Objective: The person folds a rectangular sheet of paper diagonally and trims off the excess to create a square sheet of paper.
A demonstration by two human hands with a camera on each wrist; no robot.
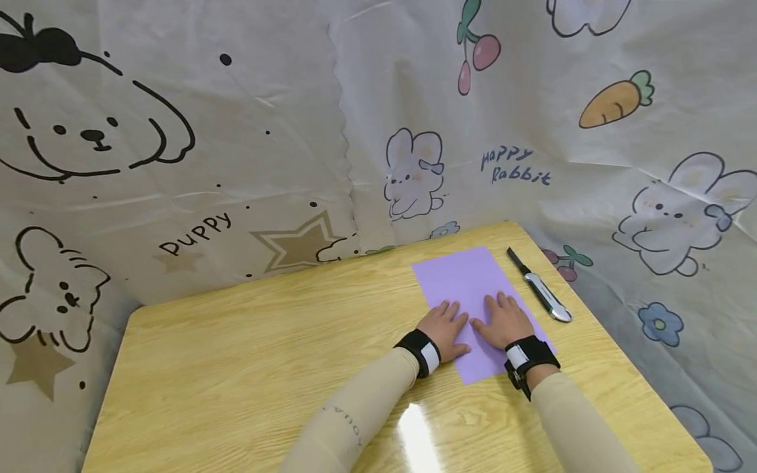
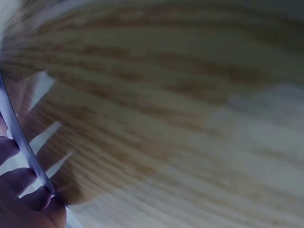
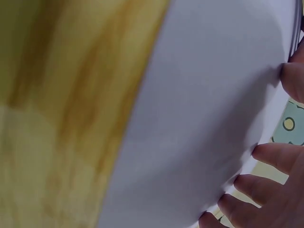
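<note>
Cartoon-printed cloth (image 1: 284,118) backs the wooden tabletop (image 1: 236,368). Palm down, the left hand (image 1: 441,330) rests with fingers spread across the left edge of the purple paper (image 1: 458,276), whose long axis points forward, leaning left. The right hand (image 1: 506,323) presses on it, palm down, fingers spread, nearer the knife (image 1: 541,287) beside the paper.

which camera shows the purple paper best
The head view: it takes in nearly all the purple paper. The left wrist view catches only a narrow strip; the right wrist view, a large part close up.
</note>
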